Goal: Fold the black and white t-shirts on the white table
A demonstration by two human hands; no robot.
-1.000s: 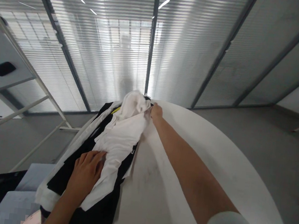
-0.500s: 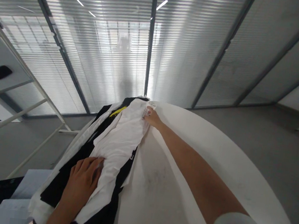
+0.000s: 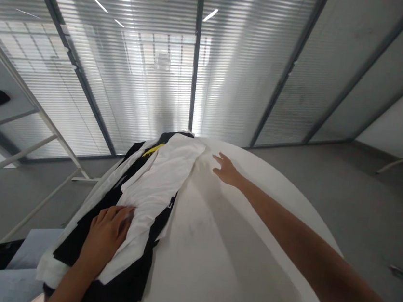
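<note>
A white garment (image 3: 159, 185) lies spread lengthwise on top of a pile of black and white clothes (image 3: 131, 283) at the left side of a round white table (image 3: 237, 281). My left hand (image 3: 104, 237) rests flat on the near part of the white garment, fingers extended and pressing down. My right hand (image 3: 225, 169) hovers over the bare tabletop just right of the garment's far end, fingers spread and holding nothing. A yellow strip (image 3: 151, 149) shows on a black item near the pile's far end.
A frosted glass wall with dark frames (image 3: 194, 53) stands behind the table. A white metal frame (image 3: 23, 150) rises at the left. A pale blue-grey surface (image 3: 9, 274) lies at the lower left. Grey floor (image 3: 363, 198) surrounds the table.
My right hand laid the bunched far end of the white garment flat, let it go and moved right, opening over the table. My left hand stayed pressed on the garment.
</note>
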